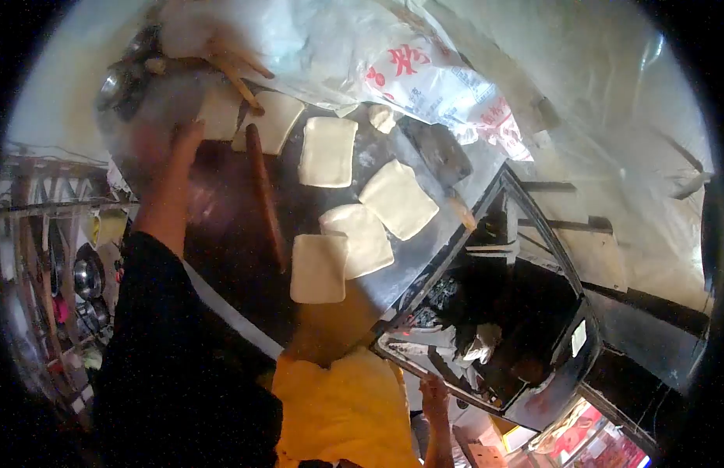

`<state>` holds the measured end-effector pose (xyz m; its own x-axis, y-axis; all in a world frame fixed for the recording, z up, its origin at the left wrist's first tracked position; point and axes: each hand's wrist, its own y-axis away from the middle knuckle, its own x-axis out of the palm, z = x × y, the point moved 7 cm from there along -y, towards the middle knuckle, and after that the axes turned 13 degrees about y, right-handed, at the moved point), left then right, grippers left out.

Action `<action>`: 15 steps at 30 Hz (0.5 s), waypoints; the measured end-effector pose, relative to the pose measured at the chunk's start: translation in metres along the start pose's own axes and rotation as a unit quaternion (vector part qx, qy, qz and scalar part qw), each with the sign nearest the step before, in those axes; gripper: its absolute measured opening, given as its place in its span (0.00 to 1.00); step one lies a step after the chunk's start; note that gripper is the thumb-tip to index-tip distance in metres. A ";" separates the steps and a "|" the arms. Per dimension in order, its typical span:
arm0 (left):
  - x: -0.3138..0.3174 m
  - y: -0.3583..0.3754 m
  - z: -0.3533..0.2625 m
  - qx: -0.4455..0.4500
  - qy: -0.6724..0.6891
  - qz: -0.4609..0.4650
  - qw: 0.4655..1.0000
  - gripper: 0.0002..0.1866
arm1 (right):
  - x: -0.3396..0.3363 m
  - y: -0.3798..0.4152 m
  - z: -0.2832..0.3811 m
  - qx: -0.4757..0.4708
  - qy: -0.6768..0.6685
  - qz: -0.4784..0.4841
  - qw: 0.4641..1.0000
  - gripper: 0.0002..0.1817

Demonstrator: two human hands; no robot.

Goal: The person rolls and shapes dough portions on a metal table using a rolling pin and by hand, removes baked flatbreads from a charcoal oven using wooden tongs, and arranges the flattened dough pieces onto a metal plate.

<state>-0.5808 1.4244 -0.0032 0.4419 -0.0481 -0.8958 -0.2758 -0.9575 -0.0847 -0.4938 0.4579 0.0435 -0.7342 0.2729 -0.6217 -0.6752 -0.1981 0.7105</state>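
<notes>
My left hand reaches from a black sleeve to the upper left of the dark worktop. It is blurred and hazy at the near edge of a pale dough sheet, and its fingers cannot be made out. Close to its right are a second dough sheet and a slim wooden rolling pin. Low in the view, my right hand is at the near rim of a dark metal-framed case. Its fingers look curled together; whatever they hold is hidden.
Several more flat dough pieces lie across the middle. A small dough lump sits by a printed plastic bag. To the right is a cleaver-like blade. Metal bowls stand far left. A yellow apron borders the worktop.
</notes>
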 end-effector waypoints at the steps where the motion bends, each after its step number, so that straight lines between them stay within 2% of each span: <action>1: -0.018 0.022 -0.015 -0.001 -0.002 0.003 1.000 0.28 | 0.003 0.001 -0.001 0.003 0.000 0.003 1.000 0.14; 2: -0.026 0.040 -0.018 -0.071 0.119 0.065 0.988 0.27 | 0.007 0.001 -0.001 -0.013 0.019 -0.001 1.000 0.15; 3: -0.025 0.051 -0.017 -0.140 0.238 0.124 0.953 0.26 | 0.011 0.000 -0.002 -0.031 0.036 -0.005 0.999 0.15; 4: -0.013 0.043 -0.001 -0.139 0.236 0.123 0.954 0.26 | 0.017 -0.002 -0.011 -0.031 0.034 -0.003 0.999 0.15; 6: 0.038 0.007 0.038 -0.145 0.389 0.153 0.897 0.23 | 0.029 -0.007 -0.024 -0.058 -0.020 -0.014 0.998 0.16; 7: 0.049 -0.004 0.040 -0.139 0.389 0.155 0.898 0.23 | 0.025 -0.007 -0.013 -0.058 -0.025 -0.017 0.998 0.16; 9: 0.053 -0.016 0.041 -0.145 0.649 0.072 0.744 0.21 | 0.003 -0.007 0.030 -0.123 0.008 -0.019 0.992 0.17; 10: 0.009 0.005 -0.003 -0.129 0.646 0.024 0.752 0.23 | 0.002 -0.009 0.032 -0.125 0.004 -0.022 0.992 0.17; 12: -0.090 0.056 -0.104 -0.097 0.630 -0.071 0.767 0.27 | -0.010 -0.011 0.049 -0.223 0.058 -0.104 0.967 0.16; 13: -0.101 0.049 -0.107 -0.087 0.632 -0.073 0.766 0.27 | -0.013 -0.012 0.056 -0.102 0.013 -0.049 0.993 0.15; 14: -0.122 0.031 -0.104 -0.049 0.484 -0.101 0.868 0.30 | -0.014 -0.022 0.057 -0.107 0.005 -0.053 0.993 0.15; 15: -0.142 0.016 -0.106 -0.007 0.321 -0.126 0.939 0.33 | -0.018 -0.025 0.067 -0.218 -0.001 -0.099 0.971 0.15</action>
<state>-0.5577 1.3855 0.1693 0.9160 0.0239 -0.4004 -0.0835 -0.9650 -0.2486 -0.4589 0.5206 0.0596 -0.5877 0.3477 -0.7305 -0.7689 -0.5210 0.3706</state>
